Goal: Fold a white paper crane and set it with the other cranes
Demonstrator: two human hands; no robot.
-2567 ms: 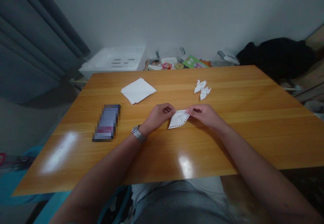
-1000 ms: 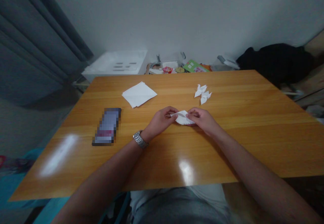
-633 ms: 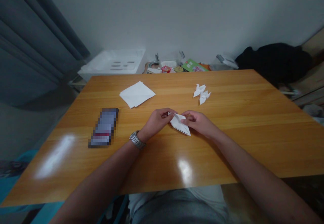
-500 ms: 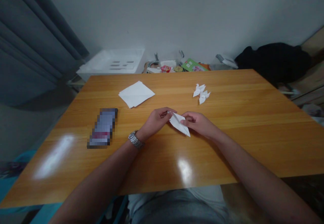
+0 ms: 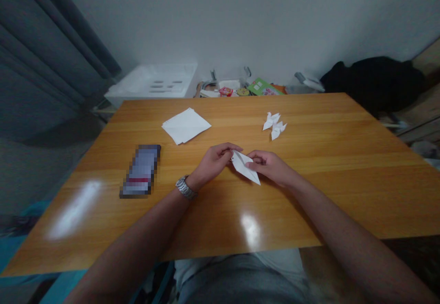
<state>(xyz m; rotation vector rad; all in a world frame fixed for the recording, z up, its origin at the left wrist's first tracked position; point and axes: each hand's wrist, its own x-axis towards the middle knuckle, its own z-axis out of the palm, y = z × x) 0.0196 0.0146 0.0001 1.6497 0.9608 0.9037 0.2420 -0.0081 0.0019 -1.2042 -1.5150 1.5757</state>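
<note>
A small folded white paper [image 5: 244, 165] is held over the middle of the wooden table [image 5: 309, 180], its point slanting down to the right. My left hand [image 5: 213, 162], with a metal watch on the wrist, pinches its upper left end. My right hand [image 5: 271, 166] is closed on its right side, fingers curled over the fold. Both hands rest low on the tabletop.
A stack of white paper squares [image 5: 186, 125] lies at the back left, a phone [image 5: 140, 170] to the left, and folded paper figures [image 5: 274, 124] at the back right. Behind the table are a white bin [image 5: 154, 84], small clutter and a black bag [image 5: 374, 80].
The folded paper has been turned in my hands, from lying flat between them to slanting with its point down and to the right. Both hands stayed in the same spot.
</note>
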